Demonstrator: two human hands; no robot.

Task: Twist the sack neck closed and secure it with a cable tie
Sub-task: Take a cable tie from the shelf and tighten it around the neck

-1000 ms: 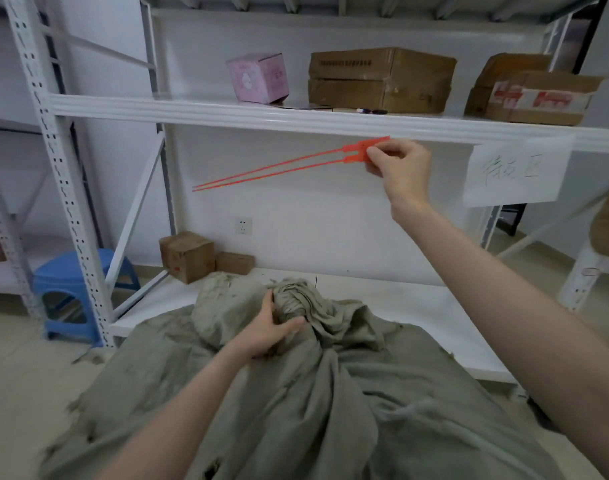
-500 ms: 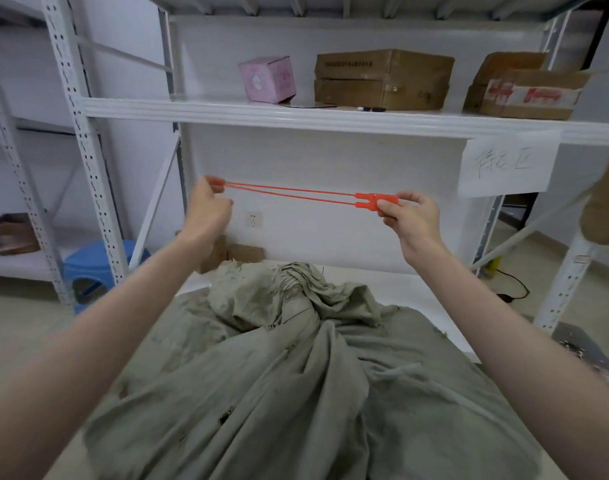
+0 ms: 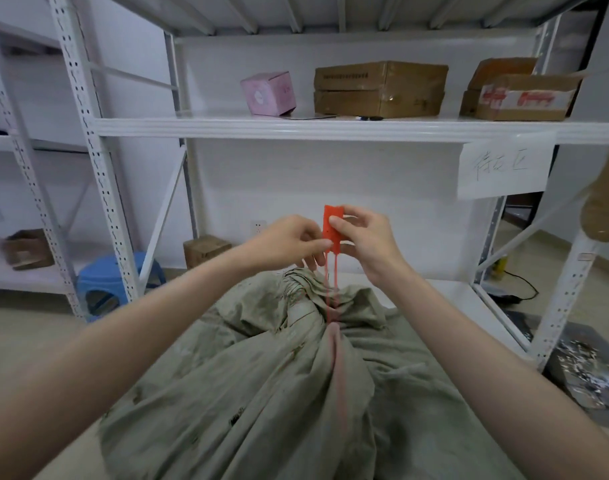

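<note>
- With fingers [image 3: 313, 241] of left hand [image 3: 282, 244] and right hand [image 3: 370, 245], pinching the cable tie [image 3: 331, 225] head just above the sack neck [image 3: 297, 284].
- Readying the tie; next probably looping its tail round the neck and threading.

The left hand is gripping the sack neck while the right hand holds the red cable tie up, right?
Not quite. The head view shows the left hand off the sack neck, pinching the red cable tie too; the right hand holds it up.
</note>
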